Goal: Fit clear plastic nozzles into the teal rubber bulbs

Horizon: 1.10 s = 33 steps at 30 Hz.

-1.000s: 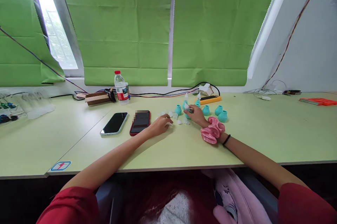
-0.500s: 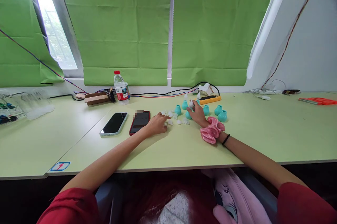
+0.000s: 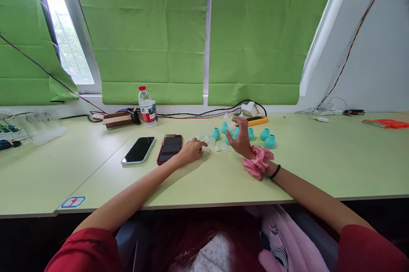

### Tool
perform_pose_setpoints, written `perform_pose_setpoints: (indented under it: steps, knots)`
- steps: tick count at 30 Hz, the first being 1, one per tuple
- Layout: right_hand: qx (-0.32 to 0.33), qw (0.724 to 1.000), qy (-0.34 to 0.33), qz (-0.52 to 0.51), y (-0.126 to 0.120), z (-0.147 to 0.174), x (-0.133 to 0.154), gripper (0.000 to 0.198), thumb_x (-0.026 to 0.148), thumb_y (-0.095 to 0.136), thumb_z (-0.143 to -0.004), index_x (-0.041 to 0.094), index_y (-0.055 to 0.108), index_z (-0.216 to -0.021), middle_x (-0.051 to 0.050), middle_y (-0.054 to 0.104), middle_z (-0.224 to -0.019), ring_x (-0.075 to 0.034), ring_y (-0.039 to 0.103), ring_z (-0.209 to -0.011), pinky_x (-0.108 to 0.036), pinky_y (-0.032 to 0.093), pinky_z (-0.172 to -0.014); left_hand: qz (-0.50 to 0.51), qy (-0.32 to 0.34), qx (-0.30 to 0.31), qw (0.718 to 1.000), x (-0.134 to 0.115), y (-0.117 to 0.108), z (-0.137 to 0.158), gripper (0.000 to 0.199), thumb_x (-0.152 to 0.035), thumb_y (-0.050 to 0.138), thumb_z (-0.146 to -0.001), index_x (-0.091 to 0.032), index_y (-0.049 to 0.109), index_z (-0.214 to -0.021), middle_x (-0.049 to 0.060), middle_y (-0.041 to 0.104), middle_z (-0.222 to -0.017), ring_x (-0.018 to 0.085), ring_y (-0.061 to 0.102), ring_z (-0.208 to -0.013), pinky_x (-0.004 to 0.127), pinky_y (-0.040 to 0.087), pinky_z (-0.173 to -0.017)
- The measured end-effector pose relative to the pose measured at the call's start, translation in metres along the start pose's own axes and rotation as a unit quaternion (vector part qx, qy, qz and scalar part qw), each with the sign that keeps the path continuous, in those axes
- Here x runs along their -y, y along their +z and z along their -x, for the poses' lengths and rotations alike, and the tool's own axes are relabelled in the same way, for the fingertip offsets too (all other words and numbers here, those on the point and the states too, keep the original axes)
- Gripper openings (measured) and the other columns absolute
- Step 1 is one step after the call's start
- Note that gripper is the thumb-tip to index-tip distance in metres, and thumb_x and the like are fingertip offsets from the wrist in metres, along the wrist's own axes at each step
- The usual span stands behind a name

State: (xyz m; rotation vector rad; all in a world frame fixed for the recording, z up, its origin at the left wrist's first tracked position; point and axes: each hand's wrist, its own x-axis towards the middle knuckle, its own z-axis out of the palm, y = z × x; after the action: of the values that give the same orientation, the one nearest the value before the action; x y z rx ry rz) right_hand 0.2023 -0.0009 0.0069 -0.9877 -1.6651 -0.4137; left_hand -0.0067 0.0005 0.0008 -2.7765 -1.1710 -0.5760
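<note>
My right hand (image 3: 241, 140), with a pink scrunchie (image 3: 258, 162) and black band at the wrist, is raised with thumb and fingers apart and nothing between them. Close by its thumb stands a turquoise bulb (image 3: 228, 138) with a translucent white conical tip (image 3: 231, 127) upright on its neck. Two more such tips rise from bulbs behind. Several turquoise bulbs with open necks, such as one nearby (image 3: 270, 141), stand around the hand. My left hand (image 3: 191, 151) rests on the table, index finger stretched out beside loose translucent tips (image 3: 217, 148); its other fingers are partly hidden.
Left of my left hand lie a red-edged phone (image 3: 170, 149) and a pale-cased phone (image 3: 138, 151). Behind them are a bottle (image 3: 147, 108) and a cardboard box (image 3: 119, 120). A yellow-and-black device (image 3: 257, 121) and cables lie at the back; an orange-handled tool (image 3: 388, 123) is far right.
My right hand has let go of the white tip, which stays upright on the turquoise bulb. Its fingers have spread and lifted slightly to the right. My left hand has barely moved.
</note>
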Motion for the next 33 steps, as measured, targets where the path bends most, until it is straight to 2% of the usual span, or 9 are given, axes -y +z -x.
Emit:
perform_pose_setpoints:
  steps: [4, 8, 12, 17, 24, 29, 33]
  knots:
    - [0.133, 0.990, -0.048, 0.012, 0.000, 0.004, 0.012, 0.018, 0.021, 0.040, -0.074, 0.016, 0.049, -0.089, -0.006, 0.052, -0.084, -0.017, 0.048, -0.083, -0.027, 0.038, -0.072, 0.002, 0.002, -0.008, 1.000, 0.001, 0.001, 0.000, 0.036, -0.010, 0.046, -0.067, -0.017, 0.055, -0.101, 0.006, 0.059, -0.076, 0.019, 0.051, -0.083, 0.028, 0.041, -0.073]
    - [0.212, 0.974, -0.002, 0.080, 0.000, 0.005, 0.016, 0.024, 0.021, 0.042, -0.071, 0.016, 0.053, -0.092, -0.006, 0.054, -0.090, -0.014, 0.051, -0.069, -0.024, 0.037, -0.061, 0.004, 0.005, -0.003, 1.000, 0.001, 0.000, -0.001, 0.037, -0.008, 0.048, -0.064, -0.016, 0.055, -0.100, 0.005, 0.058, -0.076, 0.019, 0.050, -0.084, 0.028, 0.041, -0.073]
    - [0.281, 0.949, 0.024, 0.141, -0.003, 0.004, 0.018, 0.028, 0.023, 0.045, -0.069, 0.017, 0.055, -0.094, -0.006, 0.056, -0.090, -0.017, 0.053, -0.074, -0.026, 0.036, -0.065, 0.002, 0.007, -0.002, 1.000, 0.000, -0.001, -0.001, 0.035, -0.008, 0.046, -0.064, -0.016, 0.057, -0.096, 0.005, 0.058, -0.076, 0.019, 0.051, -0.082, 0.028, 0.041, -0.073]
    - [0.358, 0.915, 0.043, 0.181, 0.002, 0.010, 0.016, 0.027, 0.024, 0.050, -0.067, 0.018, 0.058, -0.091, -0.011, 0.060, -0.087, -0.024, 0.053, -0.079, -0.030, 0.034, -0.062, 0.013, 0.007, -0.024, 1.000, 0.001, 0.001, -0.001, 0.036, -0.008, 0.044, -0.065, -0.017, 0.055, -0.099, 0.005, 0.058, -0.078, 0.017, 0.053, -0.077, 0.026, 0.041, -0.071]
    - [0.373, 0.918, 0.045, 0.129, 0.004, 0.013, 0.008, 0.032, 0.017, 0.048, -0.065, 0.018, 0.058, -0.096, -0.011, 0.059, -0.095, -0.025, 0.052, -0.086, -0.031, 0.037, -0.066, 0.054, 0.047, -0.077, 0.994, -0.002, 0.001, -0.003, 0.035, -0.006, 0.041, -0.067, -0.015, 0.056, -0.097, 0.004, 0.056, -0.078, 0.012, 0.052, -0.069, 0.023, 0.041, -0.066]
    - [0.392, 0.911, 0.052, 0.119, 0.005, 0.013, 0.005, 0.037, 0.017, 0.051, -0.062, 0.017, 0.058, -0.099, -0.008, 0.060, -0.094, -0.024, 0.052, -0.088, -0.029, 0.038, -0.070, 0.089, 0.061, -0.082, 0.991, -0.003, 0.003, -0.004, 0.028, -0.006, 0.043, -0.066, -0.014, 0.061, -0.086, 0.004, 0.055, -0.075, 0.012, 0.052, -0.067, 0.022, 0.042, -0.064]
    - [0.378, 0.913, 0.080, 0.130, 0.007, 0.013, 0.005, 0.036, 0.021, 0.052, -0.061, 0.015, 0.061, -0.096, -0.008, 0.062, -0.090, -0.024, 0.052, -0.087, -0.028, 0.039, -0.072, 0.114, 0.061, -0.086, 0.988, -0.001, 0.004, -0.004, 0.025, -0.007, 0.044, -0.066, -0.014, 0.062, -0.082, 0.004, 0.056, -0.074, 0.011, 0.053, -0.066, 0.022, 0.042, -0.063]
